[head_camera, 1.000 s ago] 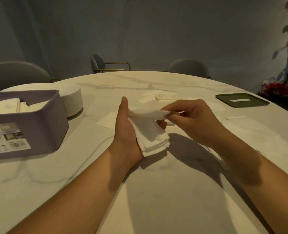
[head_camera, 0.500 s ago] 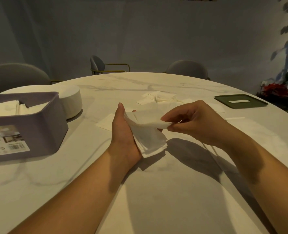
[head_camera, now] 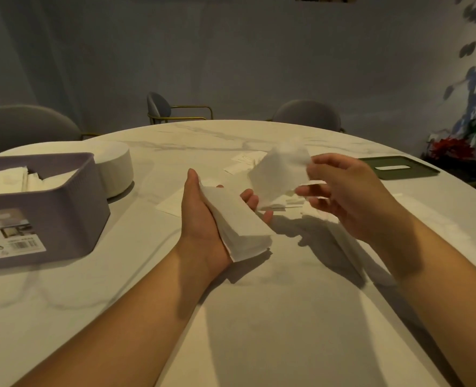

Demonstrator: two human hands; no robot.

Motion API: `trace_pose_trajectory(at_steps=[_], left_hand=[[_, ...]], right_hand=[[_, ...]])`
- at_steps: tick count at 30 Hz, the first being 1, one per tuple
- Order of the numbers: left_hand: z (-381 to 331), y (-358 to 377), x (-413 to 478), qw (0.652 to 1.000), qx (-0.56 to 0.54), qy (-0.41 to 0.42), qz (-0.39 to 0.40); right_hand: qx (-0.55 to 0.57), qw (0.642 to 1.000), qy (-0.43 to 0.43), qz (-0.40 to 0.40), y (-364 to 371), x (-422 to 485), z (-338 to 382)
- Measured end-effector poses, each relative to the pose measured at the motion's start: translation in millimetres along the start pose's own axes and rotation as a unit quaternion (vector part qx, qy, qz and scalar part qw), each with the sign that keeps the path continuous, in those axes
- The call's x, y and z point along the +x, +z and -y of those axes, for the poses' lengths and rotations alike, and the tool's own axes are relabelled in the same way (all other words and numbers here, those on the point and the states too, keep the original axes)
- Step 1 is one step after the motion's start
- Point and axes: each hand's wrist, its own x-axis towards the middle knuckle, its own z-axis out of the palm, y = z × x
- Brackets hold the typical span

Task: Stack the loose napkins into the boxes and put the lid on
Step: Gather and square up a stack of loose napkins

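- The left hand [head_camera: 203, 219] lay palm up over the middle of the table [head_camera: 259, 317]. Its fingers curled up round the far edge of a stack of napkins [head_camera: 239, 227] that rested across the palm.
- The right hand [head_camera: 354, 199] was raised just to the right and pinched a single napkin [head_camera: 280, 174] by its upper corner. The sheet was blurred and hung between the two hands. Whether its lower edge touched the left fingertips could not be told.
- The purple box [head_camera: 63, 213] stood open at the left, well apart from both hands, with folded sheets [head_camera: 5, 180] inside it. A white round container [head_camera: 114, 169] sat just beyond it, on its far right side.
- The green lid [head_camera: 398, 167] lay flat at the far right of the table, well apart from the box.
- Several loose napkins [head_camera: 242, 163] lay on the table beyond the hands, and another sheet [head_camera: 169, 205] lay just left of the left hand.
- By my reading, the step in hand was gathering: single sheets were being laid one at a time onto the stack before any of it went to the box.
- The next move likely called for the pinched sheet to be laid flat and square on top of the stack. The left fingers would have to give way without letting the pile fan out.
- Thin, limp paper of this kind would probably fold or slide if dropped from a height, so a low, steady placement seemed wise.
- With sheets still on the table and the lid far from the box, the task looked well short of done.
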Motion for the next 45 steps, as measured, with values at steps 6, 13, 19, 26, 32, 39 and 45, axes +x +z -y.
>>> trace_pose_trajectory(at_steps=[6, 13, 19, 26, 32, 39, 45], left_hand=[[1, 3, -1, 0.999, 0.029, -0.025, 0.016], [3, 5, -8, 0.994, 0.091, 0.043, 0.038], [0, 4, -7, 0.997, 0.055, 0.015, 0.043], [-1, 3, -5, 0.999, 0.033, 0.003, 0.002], [11, 7, -12, 0.998, 0.054, 0.026, 0.006], [4, 0, -7, 0.999, 0.039, -0.022, -0.003], [2, -2, -4, 0.999, 0.033, -0.021, -0.010]], right_hand=[[-0.056, 0.988, -0.146, -0.010, 16, -8, -2], [-0.258, 0.924, -0.217, 0.179, 22, -15, -11], [-0.291, 0.913, -0.181, 0.222, 21, -12, -13], [-0.333, 0.897, -0.189, 0.220, 30, -16, -15], [-0.333, 0.902, -0.164, 0.222, 34, -22, -14], [-0.333, 0.934, -0.119, -0.056, -20, 3, 6], [-0.395, 0.906, 0.085, -0.122, -53, 16, -1]])
